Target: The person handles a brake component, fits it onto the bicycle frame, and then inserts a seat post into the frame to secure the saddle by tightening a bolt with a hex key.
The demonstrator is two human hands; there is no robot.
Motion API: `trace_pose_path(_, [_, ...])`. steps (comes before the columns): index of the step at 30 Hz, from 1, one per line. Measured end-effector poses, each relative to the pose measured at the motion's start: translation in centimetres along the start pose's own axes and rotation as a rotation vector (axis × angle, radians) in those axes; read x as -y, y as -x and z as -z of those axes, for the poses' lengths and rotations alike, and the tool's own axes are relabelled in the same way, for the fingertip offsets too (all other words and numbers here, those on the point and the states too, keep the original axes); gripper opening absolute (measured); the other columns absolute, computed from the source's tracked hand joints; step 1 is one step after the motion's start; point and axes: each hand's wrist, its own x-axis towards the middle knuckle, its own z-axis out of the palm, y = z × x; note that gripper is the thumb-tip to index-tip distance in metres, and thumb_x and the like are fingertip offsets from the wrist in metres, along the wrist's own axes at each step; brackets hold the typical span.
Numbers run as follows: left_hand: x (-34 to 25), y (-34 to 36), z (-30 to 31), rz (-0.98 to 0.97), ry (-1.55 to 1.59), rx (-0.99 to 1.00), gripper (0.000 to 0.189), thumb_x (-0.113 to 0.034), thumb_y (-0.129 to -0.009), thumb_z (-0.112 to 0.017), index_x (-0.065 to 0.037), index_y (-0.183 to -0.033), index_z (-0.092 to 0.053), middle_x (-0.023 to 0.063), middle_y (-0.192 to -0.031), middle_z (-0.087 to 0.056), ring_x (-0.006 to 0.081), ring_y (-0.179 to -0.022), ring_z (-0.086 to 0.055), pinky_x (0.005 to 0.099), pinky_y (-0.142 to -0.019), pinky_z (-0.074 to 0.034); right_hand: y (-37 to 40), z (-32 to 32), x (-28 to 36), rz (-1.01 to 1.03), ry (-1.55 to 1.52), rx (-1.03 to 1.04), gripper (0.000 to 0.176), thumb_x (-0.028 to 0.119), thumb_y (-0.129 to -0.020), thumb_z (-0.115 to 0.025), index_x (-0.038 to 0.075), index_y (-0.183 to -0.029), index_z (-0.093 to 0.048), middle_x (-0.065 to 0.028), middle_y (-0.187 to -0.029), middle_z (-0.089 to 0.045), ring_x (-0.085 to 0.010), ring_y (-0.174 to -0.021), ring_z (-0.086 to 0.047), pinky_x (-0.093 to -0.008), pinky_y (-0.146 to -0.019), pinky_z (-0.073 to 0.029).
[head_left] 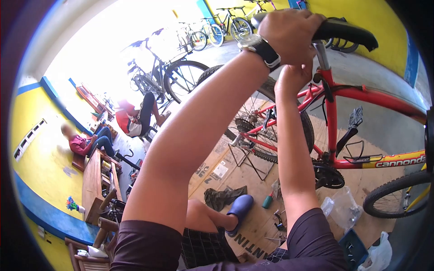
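Note:
A red bicycle (332, 113) stands in front of me, its frame lettered near the lower tube. My left hand (289, 34), with a watch (262, 49) on its wrist, is wrapped over the black saddle (348, 34) at the top of the seat post (322, 56). Just below it, beside the seat post, is my right hand (296, 79). Its fingers are curled, and what they hold is hidden. The rear wheel (307, 128) is behind my right forearm, and the crank with its pedal (356, 117) is to the right.
Cardboard (217, 169) covers the floor, with a dark cloth (224, 196), a green bottle (267, 201), plastic bags (346, 207) and a blue tray (355, 248). A yellow bicycle's wheel (393, 194) stands at right. Two people sit at left near a wooden bench (92, 180); several bicycles stand behind.

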Motion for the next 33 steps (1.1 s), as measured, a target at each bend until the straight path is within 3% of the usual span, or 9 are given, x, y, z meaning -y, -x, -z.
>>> trace_pose_path(2, [0.2,0.0,-0.2,-0.017,0.043,-0.047,0.054,-0.029,-0.071,-0.072,-0.015,-0.123,-0.063,0.0073,-0.105,-0.070,0.0266,-0.097,-0.070,0.0383,-0.081,-0.057,-0.3,0.2,-0.1,0.018,0.031,0.041,0.007,0.012,-0.095,-0.062,0.005,-0.094,-0.063,-0.0022,-0.103,-0.063,-0.0128,-0.093,-0.057,-0.0277,-0.085,-0.045])
trace_pose_path(3, [0.1,-0.1,0.1,-0.021,0.061,-0.034,0.050,-0.030,-0.071,-0.071,-0.013,-0.118,-0.065,0.0077,-0.104,-0.070,0.0260,-0.098,-0.070,0.0385,-0.081,-0.057,-0.3,0.1,-0.2,-0.011,-0.008,0.067,0.012,0.011,-0.096,-0.063,0.007,-0.107,-0.063,-0.0032,-0.109,-0.064,-0.0132,-0.097,-0.059,-0.0299,-0.087,-0.049])
trace_pose_path(5, [-0.3,0.0,0.6,0.002,0.015,-0.007,0.057,-0.035,-0.070,-0.075,-0.015,-0.121,-0.064,0.0061,-0.103,-0.070,0.0251,-0.095,-0.071,0.0368,-0.079,-0.058,0.1,-0.8,-0.7,-0.227,-0.231,-0.022,0.023,0.012,-0.096,-0.064,0.008,-0.118,-0.059,-0.0044,-0.112,-0.064,-0.0138,-0.100,-0.061,-0.0325,-0.088,-0.051])
trace_pose_path(9, [-0.6,-0.8,1.2,0.050,0.050,0.075,0.059,-0.047,-0.070,-0.072,-0.011,-0.117,-0.066,0.0089,-0.104,-0.070,0.0273,-0.094,-0.071,0.0397,-0.079,-0.058,0.7,-3.6,-1.2,-0.592,-0.525,-0.080,0.024,0.014,-0.096,-0.063,0.008,-0.119,-0.059,-0.0046,-0.113,-0.064,-0.0144,-0.100,-0.061,-0.0328,-0.087,-0.052])
trace_pose_path(14, [-0.9,-3.5,3.5,0.039,0.010,0.391,0.066,-0.054,-0.073,-0.070,-0.011,-0.123,-0.065,0.0095,-0.111,-0.069,0.0277,-0.098,-0.070,0.0387,-0.082,-0.057,2.2,-4.9,-1.0,-0.745,-0.643,-0.087,0.025,0.018,-0.097,-0.061,0.008,-0.120,-0.058,-0.0048,-0.114,-0.064,-0.0152,-0.101,-0.061,-0.0333,-0.087,-0.052])
trace_pose_path(18, [-0.9,-3.4,1.9,0.040,-0.018,0.262,0.082,-0.075,-0.070,-0.069,-0.012,-0.124,-0.066,0.0102,-0.114,-0.068,0.0275,-0.103,-0.069,0.0385,-0.086,-0.055,2.0,-4.9,-1.1,-0.790,-0.660,-0.089,0.027,0.020,-0.097,-0.060,0.008,-0.121,-0.058,-0.0050,-0.114,-0.064,-0.0159,-0.101,-0.062,-0.0336,-0.087,-0.052])
trace_pose_path(22, [-0.9,-3.6,1.8,0.089,0.107,0.358,0.074,-0.069,-0.072,-0.073,-0.014,-0.121,-0.067,0.0067,-0.115,-0.070,0.0240,-0.107,-0.067,0.0397,-0.088,-0.051,1.5,-4.9,-0.8,-0.809,-0.650,-0.081,0.028,0.022,-0.098,-0.058,0.008,-0.122,-0.057,-0.0052,-0.115,-0.064,-0.0165,-0.101,-0.062,-0.0340,-0.087,-0.053])
trace_pose_path(29, [-1.2,-2.9,0.8,0.099,0.079,0.257,0.037,-0.036,-0.083,-0.068,-0.011,-0.111,-0.067,0.0085,-0.098,-0.073,0.0273,-0.095,-0.071,0.0399,-0.080,-0.057,1.1,-4.6,0.4,-0.833,-0.645,-0.091,0.031,0.027,-0.099,-0.056,0.008,-0.124,-0.057,-0.0055,-0.116,-0.063,-0.0176,-0.101,-0.063,-0.0346,-0.087,-0.053])
trace_pose_path(33, [-1.4,-2.7,0.6,0.114,0.068,0.222,0.037,-0.036,-0.083,-0.067,-0.012,-0.110,-0.067,0.0085,-0.099,-0.073,0.0277,-0.091,-0.072,0.0408,-0.077,-0.058,1.5,-4.6,0.8,-0.837,-0.653,-0.103,0.033,0.029,-0.099,-0.055,0.008,-0.125,-0.056,-0.0057,-0.116,-0.063,-0.0183,-0.101,-0.063,-0.0350,-0.087,-0.054])
